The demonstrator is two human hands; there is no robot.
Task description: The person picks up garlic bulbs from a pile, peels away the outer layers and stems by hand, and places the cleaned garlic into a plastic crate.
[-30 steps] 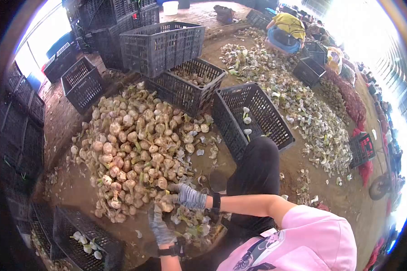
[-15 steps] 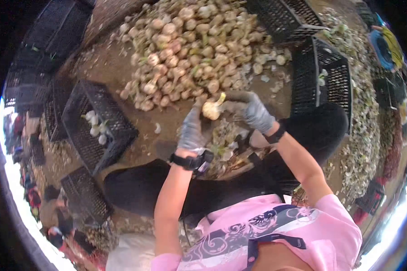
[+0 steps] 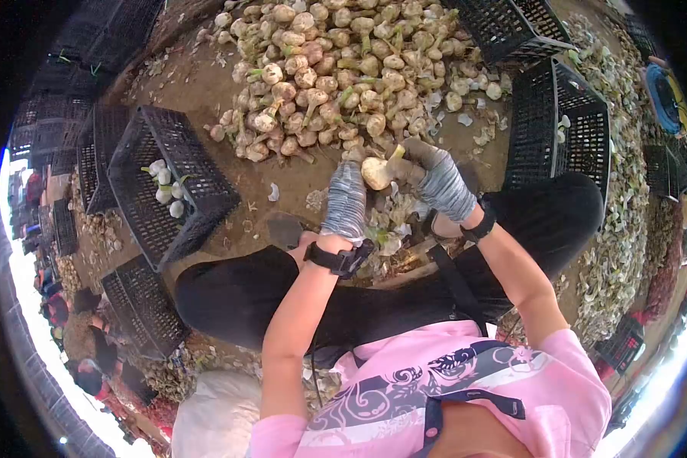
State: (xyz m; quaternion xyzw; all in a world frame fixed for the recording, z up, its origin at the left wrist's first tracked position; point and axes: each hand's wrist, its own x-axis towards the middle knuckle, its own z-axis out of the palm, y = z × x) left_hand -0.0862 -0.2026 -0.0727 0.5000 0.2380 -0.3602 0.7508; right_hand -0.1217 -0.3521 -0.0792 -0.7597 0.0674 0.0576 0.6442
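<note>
A pale garlic bulb with a short cut stem is between my two gloved hands, just in front of the heap of garlic. My left hand, in a grey striped glove, closes on the bulb's left side; its fingertips are partly hidden. From the right, my right hand grips the bulb near its stem with curled fingers and thumb. Both gloves look soiled at the fingers. Below the hands, loose garlic skins and trimmings lie between my legs.
A large heap of untrimmed garlic lies ahead. On the left, a black crate holds several white bulbs. Another black crate stands at the right, with a whitish piece inside. Garlic skins cover the ground farther right. A white sack sits at lower left.
The bulb and both hands have shifted slightly right and up in view. My right hand has drawn closer around the bulb and stem. The surroundings have shifted a little with my head.
</note>
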